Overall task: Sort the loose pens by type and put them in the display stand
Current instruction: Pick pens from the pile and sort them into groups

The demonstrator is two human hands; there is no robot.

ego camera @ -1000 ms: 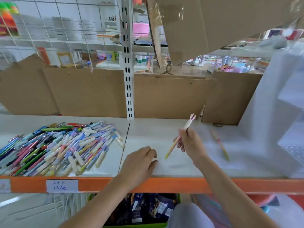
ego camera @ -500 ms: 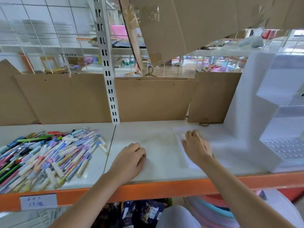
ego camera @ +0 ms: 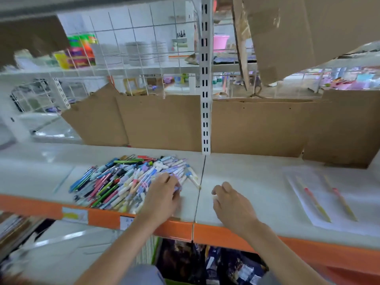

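A heap of loose pens [ego camera: 131, 179] in many colours lies on the left part of the white shelf [ego camera: 246, 182]. My left hand [ego camera: 162, 194] rests on the heap's right edge, its bent fingers touching purple and white pens. My right hand [ego camera: 232, 204] hovers over the bare shelf just right of the seam, fingers loosely curled and holding nothing. Two thin yellow pens with pink bands [ego camera: 316, 202] [ego camera: 342, 202] lie side by side on a white sheet [ego camera: 329, 221] at the right. The display stand is out of view.
An orange rail [ego camera: 226, 235] runs along the shelf's front edge. Cardboard sheets [ego camera: 257, 126] line the back, either side of a white slotted upright [ego camera: 205, 120]. A cardboard flap [ego camera: 287, 33] hangs overhead at the right. Packaged goods [ego camera: 205, 264] sit below.
My right hand put its pen down on the white sheet and drew back left. My left hand moved left onto the pen heap. The view swung left, taking the white stand out of sight.
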